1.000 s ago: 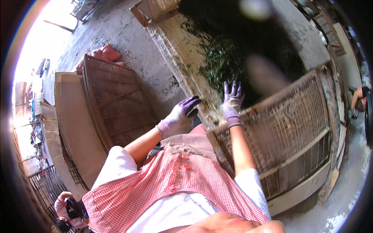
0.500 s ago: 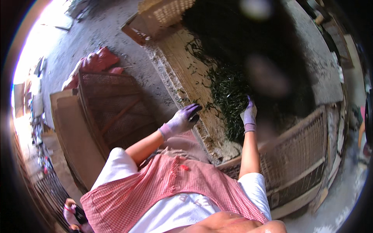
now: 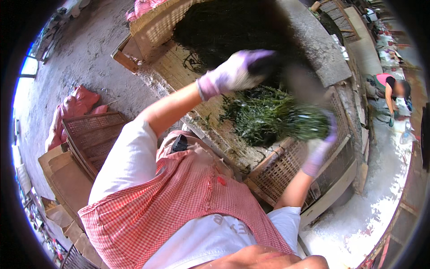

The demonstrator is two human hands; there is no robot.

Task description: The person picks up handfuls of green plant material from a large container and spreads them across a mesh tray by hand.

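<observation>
My left hand, in a white and purple glove with a dark palm, reaches over the dark heap. Its fingers stretch to the right, apart, and nothing shows in them. My right hand, gloved alike and blurred by motion, curls round the right end of a tuft of green strands. The tuft fans leftward above more dark green strands and a worn wooden board. What the strands are I cannot make out, and smeared motion hides part of the right fingers.
A woven rattan panel stands close by the right forearm. Another woven panel edges the heap's far left. Red sacks and a wood-framed mesh tray lie left. A person bends down at far right.
My left hand has risen and moved right, over the heap. The right hand has come toward me and right, with the green tuft lifted in it. The view has turned and shifted.
</observation>
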